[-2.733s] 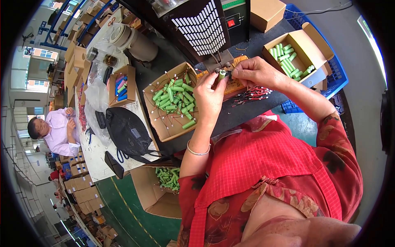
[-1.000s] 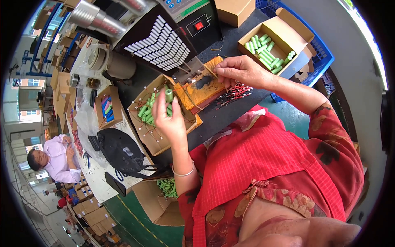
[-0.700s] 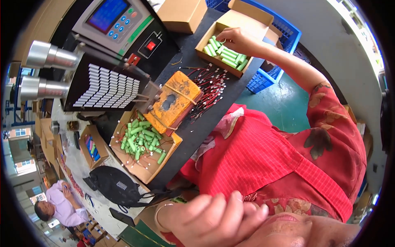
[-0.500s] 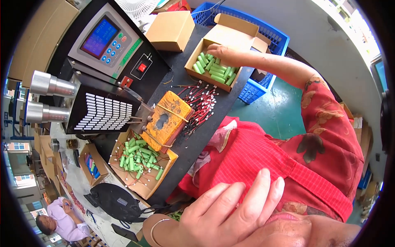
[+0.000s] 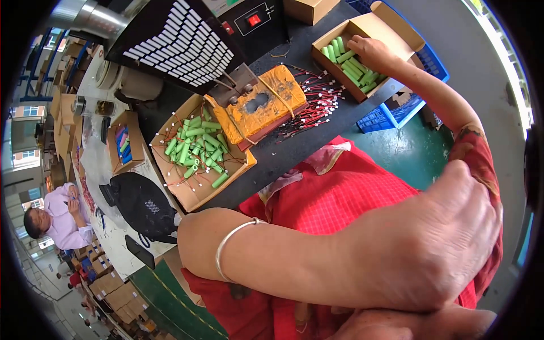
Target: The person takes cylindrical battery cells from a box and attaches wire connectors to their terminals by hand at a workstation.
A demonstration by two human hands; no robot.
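boxes of green cells on a dark bench

cardboard is seen in three open boxes on the black bench [image 5: 317, 133]. the far right box [image 5: 362, 48] holds plain green cylindrical cells [image 5: 357, 71], laid side by side; the right hand [image 5: 371, 51] is reached into it, fingers curled over the cells, though whether one is actually pinched cannot be told. the near box [image 5: 198, 161], left of centre, is filled with a loose heap of green cells fitted with thin wires [image 5: 195, 150]; too many are piled to be counted. a smaller box [image 5: 123, 148] further left holds blue and pink items. between the two larger boxes an orange padded block [image 5: 266, 105] is set, with red and black leads [image 5: 320, 99] spread beside it. the left hand [image 5: 430, 243] is raised close to the camera, clenched on nothing visible, a silver bangle [image 5: 232, 246] worn on its wrist.
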